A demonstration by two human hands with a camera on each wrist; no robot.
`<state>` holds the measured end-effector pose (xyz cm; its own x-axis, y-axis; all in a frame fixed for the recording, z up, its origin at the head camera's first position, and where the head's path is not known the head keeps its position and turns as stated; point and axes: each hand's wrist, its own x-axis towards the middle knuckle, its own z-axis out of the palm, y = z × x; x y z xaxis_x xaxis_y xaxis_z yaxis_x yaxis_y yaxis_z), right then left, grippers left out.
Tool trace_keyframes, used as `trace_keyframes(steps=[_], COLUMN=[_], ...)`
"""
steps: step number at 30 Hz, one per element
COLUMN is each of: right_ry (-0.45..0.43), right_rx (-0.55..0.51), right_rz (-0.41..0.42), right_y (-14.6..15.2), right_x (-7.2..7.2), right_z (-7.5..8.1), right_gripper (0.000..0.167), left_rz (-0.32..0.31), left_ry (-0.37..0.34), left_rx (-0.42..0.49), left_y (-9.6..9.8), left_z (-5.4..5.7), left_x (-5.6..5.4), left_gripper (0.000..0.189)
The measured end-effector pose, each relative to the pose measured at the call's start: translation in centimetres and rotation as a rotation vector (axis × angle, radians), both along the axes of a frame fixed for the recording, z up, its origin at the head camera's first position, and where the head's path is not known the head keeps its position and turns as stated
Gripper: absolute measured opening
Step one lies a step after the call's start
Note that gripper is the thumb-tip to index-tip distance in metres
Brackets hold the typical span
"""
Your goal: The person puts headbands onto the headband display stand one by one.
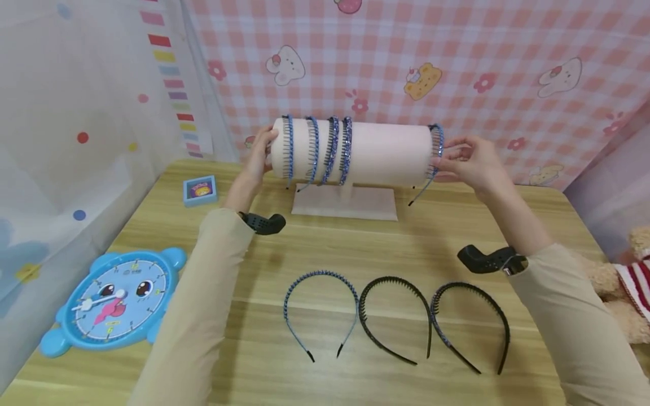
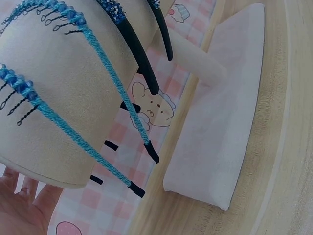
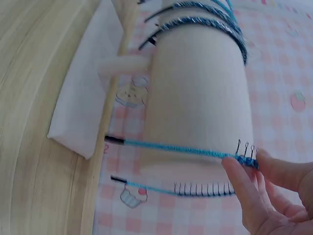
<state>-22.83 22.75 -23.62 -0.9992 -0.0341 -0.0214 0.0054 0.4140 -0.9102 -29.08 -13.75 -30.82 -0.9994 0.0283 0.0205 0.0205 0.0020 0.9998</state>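
Observation:
A pale padded roller on a stand carries several blue headbands, including a braided one near its left end and a glittery one further in. At the right end, my right hand pinches a blue headband with comb teeth between thumb and fingers. In the right wrist view this headband spans the roller's end, its black tips pointing toward the stand's base. My left hand touches the roller's left end. The left wrist view shows its fingers extended against the end rim.
Three headbands lie in front: a blue one, a black one and a blue-black one. A blue toy clock and small blue box are at left. A plush toy sits at right; a checked cloth hangs behind.

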Motion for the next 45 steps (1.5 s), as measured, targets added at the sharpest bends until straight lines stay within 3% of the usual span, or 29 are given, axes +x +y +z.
trace_keyframes(steps=[4,7,12,15,18,21,24,29,33,45], right_ry=[0.048,0.089,0.162,0.222,0.276,0.256,0.214,0.293,0.395,0.464], right_rx=[0.067,0.183,0.456,0.574,0.664,0.698,0.690,0.679,0.753,0.837], right_rz=[-0.009,-0.034,-0.053,0.045,0.217,0.376,0.442,0.430,0.416,0.424], right_y=[-1.4,-1.7,-1.5,-1.2,-0.7,-0.4,-0.9,-2.6,-4.2,-8.0], right_x=[-0.5,-0.7,-1.3,-2.2,-3.1,-3.8,-4.0,-4.2,-4.2,-3.8], right_z=[-0.5,-0.9,-0.9,-0.3,0.4,1.0,1.2,0.6,0.0,-0.9], right_gripper=[0.040,0.042,0.074,0.093,0.095,0.089,0.087,0.086,0.084,0.087], left_rz=[-0.005,-0.013,-0.011,-0.002,0.000,-0.007,-0.009,0.000,0.004,0.008], left_ry=[-0.006,-0.008,-0.006,0.000,0.001,-0.004,-0.006,-0.003,-0.004,-0.006], left_rx=[-0.005,-0.007,0.000,-0.001,-0.003,-0.002,-0.007,-0.004,-0.004,0.005], left_y=[0.0,0.2,0.4,0.4,0.3,0.2,0.1,0.1,0.1,0.1], left_z=[-0.1,-0.1,0.0,0.1,0.2,0.2,0.3,0.3,0.3,0.4], left_x=[0.0,0.1,0.1,0.1,0.0,0.0,0.0,0.0,0.0,0.2], left_gripper=[0.055,0.055,0.057,0.057,0.056,0.055,0.055,0.056,0.056,0.056])
